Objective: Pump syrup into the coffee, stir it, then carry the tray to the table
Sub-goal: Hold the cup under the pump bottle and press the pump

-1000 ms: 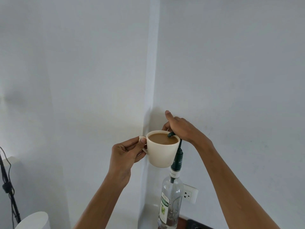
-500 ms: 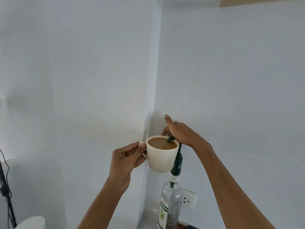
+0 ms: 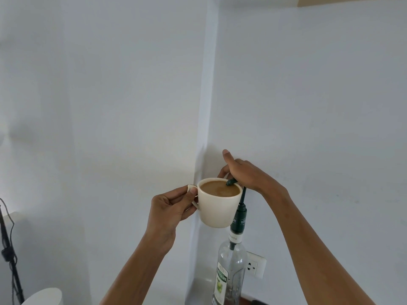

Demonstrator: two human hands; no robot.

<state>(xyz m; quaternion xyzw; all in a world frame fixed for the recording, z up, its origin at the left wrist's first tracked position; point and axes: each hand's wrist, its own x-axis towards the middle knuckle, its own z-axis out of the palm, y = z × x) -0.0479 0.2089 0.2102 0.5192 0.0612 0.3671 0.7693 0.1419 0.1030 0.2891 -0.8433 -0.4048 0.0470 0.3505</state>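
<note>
A cream cup (image 3: 217, 211) full of light brown coffee (image 3: 220, 190) is held in the air by its handle, pinched in my left hand (image 3: 170, 208). Just right of the cup stands a clear glass syrup bottle (image 3: 230, 276) with a green label and a dark green pump (image 3: 240, 216). The pump's spout (image 3: 231, 182) reaches over the cup's rim, above the coffee. My right hand (image 3: 244, 172) rests on top of the pump head, palm down, forefinger raised. No tray or stirrer is in view.
White walls meet in a corner (image 3: 203, 106) straight ahead. A wall socket (image 3: 254, 266) sits behind the bottle. A black stand with cables (image 3: 8, 256) is at the left edge, and a white rounded object (image 3: 44, 297) at the bottom left.
The pump head and my right hand have risen a little, showing more of the pump stem. The cup stays under the spout. The view has tilted slightly.
</note>
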